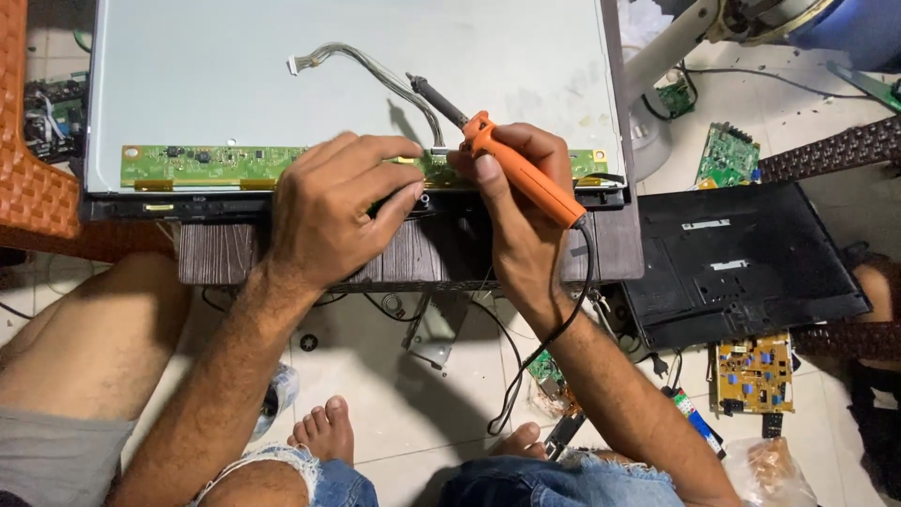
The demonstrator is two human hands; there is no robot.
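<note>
While left hand [343, 211] seemingly presses green board [216, 164], right hand [511, 202] grips soldering iron [511, 164].

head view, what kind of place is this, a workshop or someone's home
Probably an informal electronics repair spot on a tiled floor: loose circuit boards lie about, a black back cover is set aside, and the right hand holds an orange soldering iron.
</note>
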